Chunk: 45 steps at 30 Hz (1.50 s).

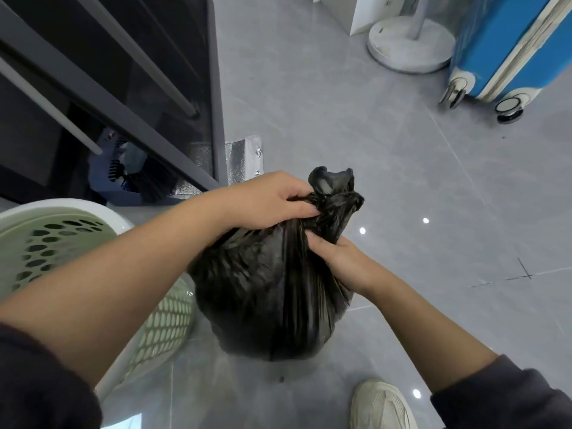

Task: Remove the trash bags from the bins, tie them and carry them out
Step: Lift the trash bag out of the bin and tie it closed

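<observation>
Above the grey floor [371, 134], head view: black trash bag [266, 292] hangs upright beside the green bin [62, 243], its knotted neck [332, 199] topmost. Left hand [263, 199] and right hand [340, 261] both pinch that neck from opposite sides.

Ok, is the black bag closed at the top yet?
Closed: the black bag has its neck bunched tight, gripped by the left hand and right hand. Whether the knot is finished, cannot tell.
</observation>
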### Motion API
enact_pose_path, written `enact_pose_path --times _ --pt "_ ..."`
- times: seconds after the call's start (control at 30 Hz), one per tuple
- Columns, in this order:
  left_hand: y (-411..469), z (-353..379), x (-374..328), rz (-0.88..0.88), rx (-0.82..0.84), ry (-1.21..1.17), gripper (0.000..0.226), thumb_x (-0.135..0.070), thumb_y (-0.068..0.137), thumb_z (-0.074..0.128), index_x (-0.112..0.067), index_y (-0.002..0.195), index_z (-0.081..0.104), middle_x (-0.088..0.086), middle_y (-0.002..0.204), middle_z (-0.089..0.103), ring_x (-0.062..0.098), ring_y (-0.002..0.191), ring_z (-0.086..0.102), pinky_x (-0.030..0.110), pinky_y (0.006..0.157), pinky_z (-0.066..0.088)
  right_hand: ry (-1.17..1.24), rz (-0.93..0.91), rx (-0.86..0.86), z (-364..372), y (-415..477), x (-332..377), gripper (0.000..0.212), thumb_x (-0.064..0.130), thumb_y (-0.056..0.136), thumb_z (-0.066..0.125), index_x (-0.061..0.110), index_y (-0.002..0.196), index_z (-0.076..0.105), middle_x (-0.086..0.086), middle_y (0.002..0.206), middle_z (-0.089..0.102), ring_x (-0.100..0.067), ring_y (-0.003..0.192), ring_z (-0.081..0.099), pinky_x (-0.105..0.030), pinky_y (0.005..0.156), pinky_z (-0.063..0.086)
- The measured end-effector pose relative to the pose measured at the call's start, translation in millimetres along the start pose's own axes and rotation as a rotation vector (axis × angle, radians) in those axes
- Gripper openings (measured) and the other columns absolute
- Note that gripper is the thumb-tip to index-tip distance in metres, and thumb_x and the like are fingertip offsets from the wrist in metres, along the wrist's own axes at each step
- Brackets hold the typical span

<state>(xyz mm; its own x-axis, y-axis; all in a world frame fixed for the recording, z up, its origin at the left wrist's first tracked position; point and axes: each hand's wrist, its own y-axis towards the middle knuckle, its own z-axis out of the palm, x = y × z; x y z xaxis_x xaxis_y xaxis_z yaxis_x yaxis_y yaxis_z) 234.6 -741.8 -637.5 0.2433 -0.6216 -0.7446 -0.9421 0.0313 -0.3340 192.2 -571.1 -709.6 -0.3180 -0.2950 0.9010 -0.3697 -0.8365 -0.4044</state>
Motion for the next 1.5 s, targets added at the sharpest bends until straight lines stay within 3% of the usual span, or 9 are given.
enact_pose_path --times 0.33,0.47,0.63,0.83,1.0,1.13,1.23,1.4,1.5 --pt "17 42 51 -0.157 -0.093 -0.004 0.030 -0.026 0.090 0.061 -0.002 0.072 0.060 0.002 0.063 0.048 0.010 0.061 0.041 0.028 0.060 0.035 0.089 0.214 0.073 12 -4 -25 0.025 0.032 0.091 0.058 0.016 0.110 0.064 -0.003 0.109 0.071 -0.018 0.103 0.067 -0.034 0.096 0.051" --pt "5 41 49 -0.303 -0.209 -0.158 0.041 -0.054 0.087 0.054 -0.018 0.104 0.063 -0.005 0.097 0.065 0.008 0.089 0.059 0.028 0.082 0.044 0.173 0.198 -0.007 7 0 -32 0.020 0.029 0.093 0.056 0.020 0.109 0.064 -0.001 0.111 0.071 -0.019 0.108 0.065 -0.039 0.102 0.047" --pt "-45 21 29 -0.383 0.084 -0.077 0.107 -0.065 0.057 0.075 -0.041 0.144 0.017 -0.017 0.119 0.043 0.006 0.114 0.047 0.024 0.096 0.037 0.163 0.206 -0.045 4 7 -33 0.027 0.035 0.092 0.059 0.018 0.113 0.063 -0.005 0.116 0.069 -0.021 0.108 0.065 -0.042 0.103 0.046" --pt "-39 25 46 -0.290 -0.086 0.072 0.009 -0.020 0.079 0.074 -0.025 0.079 0.066 -0.002 0.079 0.068 0.016 0.078 0.064 0.029 0.074 0.050 0.076 0.243 -0.004 12 12 -32 0.040 0.039 0.095 0.053 0.011 0.123 0.059 -0.004 0.115 0.069 -0.016 0.106 0.066 -0.034 0.097 0.050" --pt "-22 40 68 -0.334 -0.083 -0.180 0.005 -0.010 0.080 0.071 -0.013 0.084 0.072 0.005 0.083 0.072 0.012 0.075 0.062 0.037 0.084 0.053 -0.141 0.320 0.059 12 8 -35 0.076 0.075 0.070 0.057 0.015 0.114 0.064 -0.002 0.116 0.068 -0.013 0.104 0.066 -0.031 0.097 0.050" --pt "-4 51 68 -0.296 -0.042 -0.192 0.010 -0.001 0.079 0.068 -0.010 0.081 0.070 0.014 0.089 0.073 0.012 0.075 0.063 0.031 0.083 0.054 -0.272 0.296 0.289 15 4 -39 0.027 0.048 0.075 0.072 0.033 0.096 0.063 0.013 0.101 0.068 -0.002 0.097 0.064 -0.020 0.090 0.049" --pt "9 55 64 -0.274 -0.014 -0.226 0.023 0.004 0.079 0.063 -0.018 0.074 0.067 0.002 0.077 0.070 0.005 0.067 0.062 0.018 0.069 0.050 -0.276 0.289 0.311 11 7 -47 0.028 0.031 0.076 0.078 0.029 0.099 0.061 0.017 0.095 0.065 0.004 0.089 0.061 -0.013 0.082 0.048" --pt "13 61 68 -0.319 -0.105 -0.252 0.012 -0.007 0.082 0.067 -0.018 0.078 0.066 -0.001 0.071 0.063 0.001 0.054 0.053 0.014 0.050 0.041 -0.247 0.288 0.320 20 8 -48 0.032 0.037 0.094 0.056 0.015 0.071 0.061 0.008 0.073 0.062 -0.006 0.072 0.058 -0.018 0.077 0.046" --pt "2 55 65 -0.268 -0.229 -0.249 0.021 -0.012 0.087 0.062 -0.020 0.106 0.063 -0.001 0.106 0.062 0.009 0.081 0.059 0.020 0.063 0.049 -0.311 0.285 0.310 16 10 -53 0.042 0.059 0.082 0.060 0.019 0.069 0.063 0.006 0.075 0.063 -0.010 0.075 0.060 -0.029 0.082 0.048"
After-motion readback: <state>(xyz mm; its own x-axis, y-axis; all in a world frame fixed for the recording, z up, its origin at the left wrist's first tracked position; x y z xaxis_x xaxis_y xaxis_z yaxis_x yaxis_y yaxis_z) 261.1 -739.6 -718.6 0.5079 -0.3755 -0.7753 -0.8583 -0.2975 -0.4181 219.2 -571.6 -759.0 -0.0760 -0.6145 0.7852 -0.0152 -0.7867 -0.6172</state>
